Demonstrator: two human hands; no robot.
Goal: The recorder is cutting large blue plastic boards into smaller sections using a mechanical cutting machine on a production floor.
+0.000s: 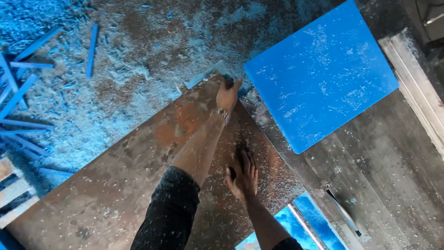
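On the desk: a large brown board (138, 180) lies flat, dusted with shavings.
Left hand (228, 95): stretched to the board's far corner, fingers curled over its edge.
Right hand (243, 175): open, palm pressed flat on the board.
Blue panel (319, 74): square, just beside the far corner.
Floor (138, 41): sawdust and blue strips (27, 78).
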